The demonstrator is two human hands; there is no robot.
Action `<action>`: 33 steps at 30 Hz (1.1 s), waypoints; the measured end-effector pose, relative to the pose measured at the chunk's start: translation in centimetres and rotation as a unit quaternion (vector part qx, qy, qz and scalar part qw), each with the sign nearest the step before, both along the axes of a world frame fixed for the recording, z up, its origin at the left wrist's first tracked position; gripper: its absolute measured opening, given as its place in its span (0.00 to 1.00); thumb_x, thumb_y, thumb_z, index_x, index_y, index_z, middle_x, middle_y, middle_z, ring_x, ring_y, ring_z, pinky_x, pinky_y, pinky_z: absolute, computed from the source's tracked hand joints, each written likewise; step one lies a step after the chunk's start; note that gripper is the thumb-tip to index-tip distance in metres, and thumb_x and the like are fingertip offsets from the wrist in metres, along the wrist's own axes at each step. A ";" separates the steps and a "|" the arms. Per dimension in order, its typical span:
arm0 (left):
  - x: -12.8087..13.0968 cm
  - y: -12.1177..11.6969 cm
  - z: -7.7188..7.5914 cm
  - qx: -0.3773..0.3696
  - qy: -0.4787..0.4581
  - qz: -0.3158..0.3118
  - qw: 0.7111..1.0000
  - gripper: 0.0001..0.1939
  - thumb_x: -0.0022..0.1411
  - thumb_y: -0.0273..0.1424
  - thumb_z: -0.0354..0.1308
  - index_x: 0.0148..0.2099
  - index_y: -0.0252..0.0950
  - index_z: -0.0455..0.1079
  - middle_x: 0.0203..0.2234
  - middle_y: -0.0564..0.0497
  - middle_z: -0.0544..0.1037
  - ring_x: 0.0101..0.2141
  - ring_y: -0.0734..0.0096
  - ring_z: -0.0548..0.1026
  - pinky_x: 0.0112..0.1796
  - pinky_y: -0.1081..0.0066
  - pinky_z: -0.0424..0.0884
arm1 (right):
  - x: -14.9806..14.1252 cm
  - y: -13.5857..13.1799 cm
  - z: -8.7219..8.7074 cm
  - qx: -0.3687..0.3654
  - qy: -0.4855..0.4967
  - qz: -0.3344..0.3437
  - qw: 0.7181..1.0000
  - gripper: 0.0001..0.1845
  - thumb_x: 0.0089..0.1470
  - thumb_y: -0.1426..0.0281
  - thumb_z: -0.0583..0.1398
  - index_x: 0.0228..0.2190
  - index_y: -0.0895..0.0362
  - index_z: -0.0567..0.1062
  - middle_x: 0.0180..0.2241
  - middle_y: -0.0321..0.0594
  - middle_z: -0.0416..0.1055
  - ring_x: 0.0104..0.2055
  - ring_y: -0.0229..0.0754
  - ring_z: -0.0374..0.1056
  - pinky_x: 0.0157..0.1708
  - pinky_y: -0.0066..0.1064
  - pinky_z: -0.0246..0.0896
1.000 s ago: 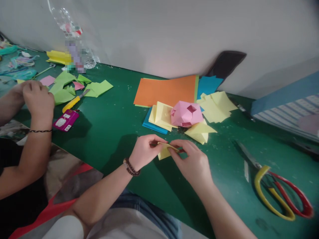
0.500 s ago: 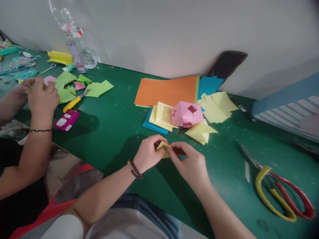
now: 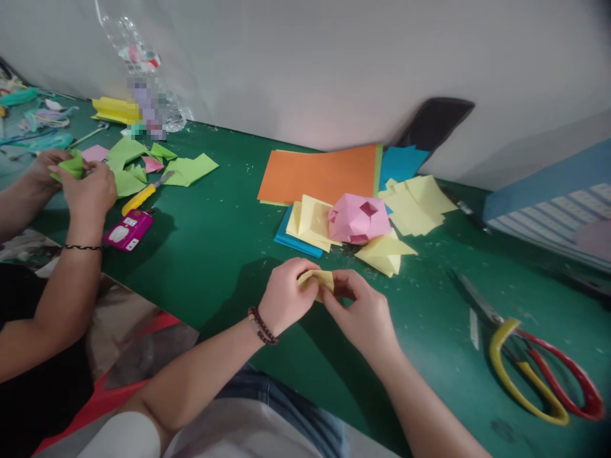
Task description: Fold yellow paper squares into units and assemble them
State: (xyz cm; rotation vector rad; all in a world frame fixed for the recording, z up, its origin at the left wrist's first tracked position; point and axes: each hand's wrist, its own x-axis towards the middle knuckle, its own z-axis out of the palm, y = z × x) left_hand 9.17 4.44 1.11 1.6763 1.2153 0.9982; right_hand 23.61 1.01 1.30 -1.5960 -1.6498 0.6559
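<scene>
Between my hands, above the near part of the green table [image 3: 210,210], is a small piece of folded yellow paper [image 3: 324,278]. My left hand [image 3: 289,296] pinches its left side, thumb toward me. The other side is gripped by my right hand [image 3: 363,308] between thumb and fingers. Just beyond my hands lies a pink folded-paper ball [image 3: 359,219] with openings in its faces. Yellow paper pieces [image 3: 312,219] rest to its left on a blue folded sheet [image 3: 298,236]. Another folded yellow piece [image 3: 387,251] sits in front of the ball.
Orange paper [image 3: 319,175] and yellow sheets [image 3: 417,203] lie at the back. Large scissors [image 3: 529,362] are on the right. At left, a co-worker's hands [image 3: 86,184] hold green paper near a yellow-handled knife [image 3: 143,196], a magenta box [image 3: 128,230] and a plastic bottle [image 3: 138,63].
The yellow paper between my fingers has turned, and more of its upper edge shows near my right hand. The co-worker's hands have shifted, showing more green paper.
</scene>
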 end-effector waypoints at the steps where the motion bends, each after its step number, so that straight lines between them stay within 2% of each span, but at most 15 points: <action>1: 0.0 -0.1 -0.1 0.014 0.002 0.002 1.000 0.09 0.52 0.19 0.54 0.34 0.35 0.71 0.31 0.51 0.76 0.34 0.70 0.74 0.39 0.72 0.69 | 0.0 0.0 0.0 0.000 0.005 0.000 1.000 0.05 0.50 0.68 0.59 0.32 0.53 0.72 0.27 0.34 0.76 0.26 0.37 0.72 0.28 0.27 0.69; 4: 0.1 -0.2 0.0 0.021 -0.003 0.004 1.000 0.11 0.51 0.19 0.54 0.37 0.35 0.70 0.34 0.50 0.76 0.36 0.70 0.74 0.39 0.72 0.69 | 0.1 0.1 0.1 0.003 0.019 -0.007 1.000 0.05 0.50 0.67 0.58 0.32 0.53 0.73 0.27 0.34 0.76 0.27 0.37 0.72 0.29 0.27 0.69; 6: 0.1 -0.2 0.1 -0.011 -0.001 -0.003 1.000 0.14 0.51 0.20 0.55 0.41 0.35 0.69 0.37 0.50 0.75 0.36 0.70 0.73 0.39 0.72 0.69 | 0.1 0.2 0.3 -0.002 0.031 -0.029 0.999 0.06 0.51 0.66 0.59 0.32 0.54 0.74 0.28 0.35 0.76 0.27 0.38 0.73 0.29 0.28 0.69; 9: -0.1 -0.2 0.2 -0.046 0.040 -0.014 0.998 0.09 0.51 0.23 0.56 0.37 0.35 0.68 0.33 0.52 0.74 0.32 0.71 0.72 0.35 0.72 0.68 | 0.3 0.3 0.3 -0.013 0.034 -0.064 0.997 0.07 0.50 0.65 0.59 0.31 0.54 0.74 0.27 0.36 0.76 0.27 0.39 0.73 0.28 0.29 0.69; 11: -0.2 -0.3 0.2 -0.025 0.076 -0.015 0.997 0.03 0.52 0.24 0.56 0.31 0.35 0.66 0.27 0.54 0.71 0.30 0.72 0.70 0.33 0.72 0.66 | 0.4 0.3 0.3 -0.015 0.026 -0.073 0.997 0.08 0.49 0.64 0.59 0.31 0.54 0.74 0.27 0.36 0.76 0.26 0.39 0.72 0.27 0.29 0.68; 13: -0.2 -0.4 0.2 0.003 0.093 -0.015 0.996 0.03 0.53 0.25 0.56 0.29 0.35 0.65 0.26 0.54 0.69 0.29 0.73 0.69 0.31 0.73 0.65 | 0.4 0.3 0.2 -0.017 0.015 -0.067 0.997 0.08 0.49 0.64 0.59 0.31 0.54 0.75 0.26 0.36 0.76 0.25 0.38 0.71 0.27 0.29 0.67; 20: 0.1 -0.8 0.4 0.045 0.087 -0.049 0.994 0.06 0.57 0.27 0.55 0.28 0.35 0.63 0.26 0.54 0.67 0.26 0.75 0.67 0.29 0.74 0.64 | 0.6 0.4 0.1 -0.043 -0.051 -0.071 0.995 0.07 0.47 0.66 0.59 0.28 0.54 0.76 0.23 0.34 0.74 0.22 0.37 0.68 0.24 0.27 0.62; 23: 0.2 -0.9 0.3 0.039 0.060 -0.053 0.996 0.02 0.57 0.27 0.56 0.31 0.35 0.67 0.28 0.52 0.70 0.28 0.75 0.70 0.29 0.75 0.67 | 0.7 0.5 0.3 -0.036 -0.045 -0.077 0.995 0.08 0.48 0.65 0.59 0.27 0.54 0.76 0.22 0.34 0.74 0.22 0.37 0.68 0.24 0.27 0.63; 25: 0.1 -0.6 0.2 -0.004 0.017 -0.045 0.999 0.04 0.57 0.26 0.56 0.36 0.34 0.70 0.31 0.50 0.74 0.30 0.73 0.73 0.30 0.75 0.70 | 0.8 0.5 0.4 -0.028 -0.017 -0.075 0.997 0.10 0.50 0.62 0.59 0.30 0.54 0.77 0.25 0.36 0.76 0.24 0.38 0.70 0.26 0.28 0.66; 28: -0.1 0.1 0.2 -0.133 -0.080 -0.013 0.988 0.07 0.58 0.25 0.55 0.40 0.33 0.72 0.30 0.50 0.78 0.27 0.73 0.76 0.30 0.74 0.74 | 0.7 0.2 0.4 -0.023 0.064 -0.063 0.996 0.19 0.54 0.56 0.58 0.41 0.55 0.77 0.32 0.40 0.78 0.29 0.41 0.74 0.30 0.31 0.70; 31: -0.3 0.9 0.5 -0.281 -0.200 0.026 0.938 0.09 0.62 0.25 0.52 0.41 0.30 0.72 0.29 0.47 0.79 0.25 0.74 0.78 0.28 0.74 0.76 | 0.5 -0.1 0.4 -0.018 0.105 -0.052 0.993 0.26 0.58 0.52 0.54 0.48 0.56 0.74 0.36 0.44 0.79 0.30 0.41 0.75 0.31 0.33 0.72; 33: -0.3 1.2 0.8 -0.338 -0.257 0.046 0.904 0.08 0.62 0.25 0.53 0.40 0.28 0.73 0.30 0.45 0.79 0.26 0.72 0.79 0.30 0.74 0.77 | 0.4 -0.2 0.3 -0.009 0.087 -0.047 0.995 0.26 0.57 0.53 0.55 0.50 0.56 0.74 0.37 0.44 0.79 0.31 0.42 0.76 0.31 0.32 0.73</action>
